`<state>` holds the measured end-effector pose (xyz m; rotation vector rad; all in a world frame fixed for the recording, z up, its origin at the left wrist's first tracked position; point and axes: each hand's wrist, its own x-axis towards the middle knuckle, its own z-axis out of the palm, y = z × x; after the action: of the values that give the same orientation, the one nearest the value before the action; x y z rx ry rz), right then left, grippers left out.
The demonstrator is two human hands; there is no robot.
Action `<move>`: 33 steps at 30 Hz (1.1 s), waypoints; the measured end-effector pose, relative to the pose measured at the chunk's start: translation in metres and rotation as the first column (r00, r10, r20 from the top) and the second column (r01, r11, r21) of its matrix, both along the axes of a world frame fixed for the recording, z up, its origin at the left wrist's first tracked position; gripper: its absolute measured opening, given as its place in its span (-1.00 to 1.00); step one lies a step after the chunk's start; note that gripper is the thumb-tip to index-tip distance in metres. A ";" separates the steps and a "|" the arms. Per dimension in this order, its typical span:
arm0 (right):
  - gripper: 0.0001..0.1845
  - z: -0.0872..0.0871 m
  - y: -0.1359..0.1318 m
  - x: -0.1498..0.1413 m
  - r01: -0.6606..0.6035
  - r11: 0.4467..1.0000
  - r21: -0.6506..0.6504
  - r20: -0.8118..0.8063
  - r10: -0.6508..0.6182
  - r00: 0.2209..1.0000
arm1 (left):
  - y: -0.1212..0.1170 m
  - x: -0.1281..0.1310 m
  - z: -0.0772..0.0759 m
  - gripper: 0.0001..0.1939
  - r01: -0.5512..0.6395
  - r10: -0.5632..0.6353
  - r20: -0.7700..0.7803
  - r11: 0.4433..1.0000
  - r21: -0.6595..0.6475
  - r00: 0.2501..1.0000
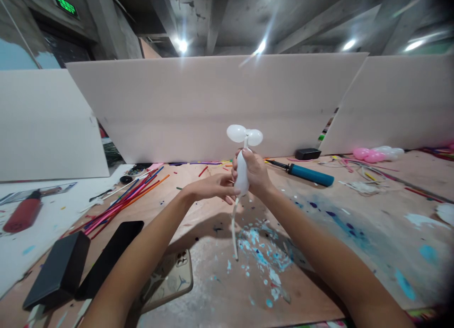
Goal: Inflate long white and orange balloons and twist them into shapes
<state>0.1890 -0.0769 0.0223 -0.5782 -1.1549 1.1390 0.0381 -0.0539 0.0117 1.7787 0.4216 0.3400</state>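
A white twisted balloon is held upright above the table, with two small round bubbles at its top and a thin uninflated tail hanging down. My right hand is closed round the balloon's long middle bubble. My left hand reaches in from the left, fingers pinched at the lower end of that bubble where the tail starts.
Paint-stained wooden table. A bundle of coloured uninflated balloons lies at left, a blue hand pump at right, a red pump far left. Two black boxes and a phone lie near me. Pink and white balloons far right. White boards behind.
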 end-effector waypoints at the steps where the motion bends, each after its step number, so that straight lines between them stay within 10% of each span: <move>1: -0.51 -0.001 0.001 0.000 0.023 1.000 0.007 -0.001 -0.023 1.000 | -0.003 0.006 -0.004 -0.53 -0.021 0.021 0.003 1.000 -0.022 1.000; 15: -0.53 0.003 0.004 0.010 0.178 0.972 0.154 0.316 -0.219 0.923 | -0.020 0.045 -0.024 -0.51 -0.307 0.381 0.442 0.923 -0.232 0.812; 33: -0.60 -0.007 0.004 -0.001 0.070 0.985 0.158 0.183 -0.099 0.978 | -0.025 0.047 -0.024 -0.63 -0.494 0.491 0.424 0.862 -0.113 0.761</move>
<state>0.1875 -0.0728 0.0153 -0.6225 -1.3552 0.9288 0.0848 -0.0789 -0.0121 1.5086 0.5572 1.1015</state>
